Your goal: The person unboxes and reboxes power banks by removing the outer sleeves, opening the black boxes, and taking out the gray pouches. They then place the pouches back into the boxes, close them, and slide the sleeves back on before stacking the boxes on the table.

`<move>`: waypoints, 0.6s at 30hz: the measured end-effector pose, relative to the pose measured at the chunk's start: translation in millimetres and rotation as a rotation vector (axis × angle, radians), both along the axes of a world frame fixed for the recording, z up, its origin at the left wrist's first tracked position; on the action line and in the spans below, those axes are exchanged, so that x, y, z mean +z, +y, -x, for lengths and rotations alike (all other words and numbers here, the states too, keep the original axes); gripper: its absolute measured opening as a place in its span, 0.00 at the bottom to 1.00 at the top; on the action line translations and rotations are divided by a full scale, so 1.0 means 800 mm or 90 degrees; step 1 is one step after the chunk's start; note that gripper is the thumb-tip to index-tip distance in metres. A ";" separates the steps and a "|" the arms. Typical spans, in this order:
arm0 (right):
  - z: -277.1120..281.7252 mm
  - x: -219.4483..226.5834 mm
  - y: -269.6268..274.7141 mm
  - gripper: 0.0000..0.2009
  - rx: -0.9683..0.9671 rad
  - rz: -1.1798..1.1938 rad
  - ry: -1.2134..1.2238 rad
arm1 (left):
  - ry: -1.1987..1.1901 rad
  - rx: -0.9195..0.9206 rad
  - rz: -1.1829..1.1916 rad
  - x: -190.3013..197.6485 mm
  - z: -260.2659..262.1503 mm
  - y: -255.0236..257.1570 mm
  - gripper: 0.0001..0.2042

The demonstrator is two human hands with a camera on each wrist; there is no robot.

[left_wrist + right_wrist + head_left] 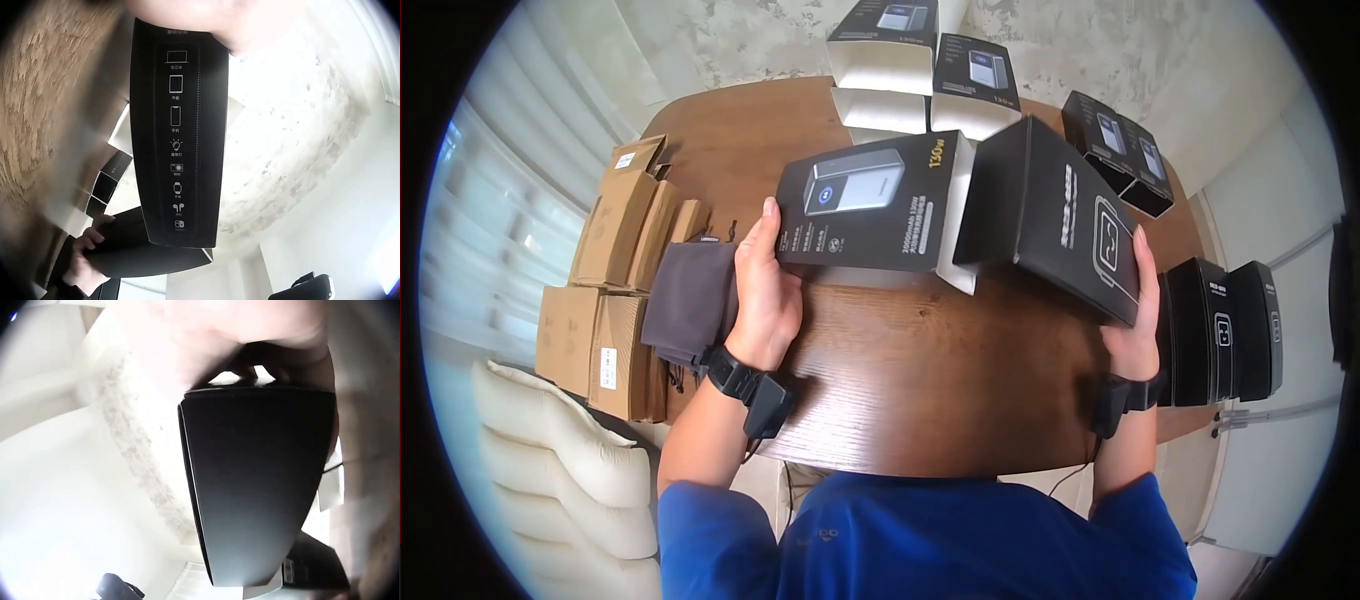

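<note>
My left hand (766, 290) grips the left end of a black printed box sleeve (850, 205), thumb on its front face. The face bears a power bank picture and "130W"; the left wrist view shows a narrow side with a column of white device icons. White card lining shows at the sleeve's right end. My right hand (1136, 305) holds a black box (1035, 205) with a white outline logo by its right end. That box is tilted, its left end right at the sleeve's white edge. In the right wrist view a plain dark side of the black box (256, 481) faces the camera.
Printed sleeves (978, 72) stand at the back of the wooden table (880, 350), and two more printed boxes (1112, 140) at the back right. Black boxes (1200, 330) stand at the right edge. Brown cartons (612, 225) are stacked on the left beside dark grey fabric pouches (688, 300).
</note>
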State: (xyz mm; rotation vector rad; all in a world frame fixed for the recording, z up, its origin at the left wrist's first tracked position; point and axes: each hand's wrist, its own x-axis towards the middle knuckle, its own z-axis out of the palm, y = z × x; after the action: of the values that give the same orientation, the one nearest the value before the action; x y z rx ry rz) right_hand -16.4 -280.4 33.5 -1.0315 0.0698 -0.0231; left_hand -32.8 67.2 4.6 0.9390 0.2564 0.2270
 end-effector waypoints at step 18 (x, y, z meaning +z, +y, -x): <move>0.001 -0.006 -0.028 0.21 0.043 0.308 -0.016 | -0.103 -0.005 -0.168 -0.014 -0.001 -0.002 0.17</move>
State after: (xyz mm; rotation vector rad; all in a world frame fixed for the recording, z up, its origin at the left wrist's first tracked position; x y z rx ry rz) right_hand -17.0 -302.9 28.7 -1.5166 0.0061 0.0088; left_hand -31.9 66.0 -6.7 1.1754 0.0749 0.3334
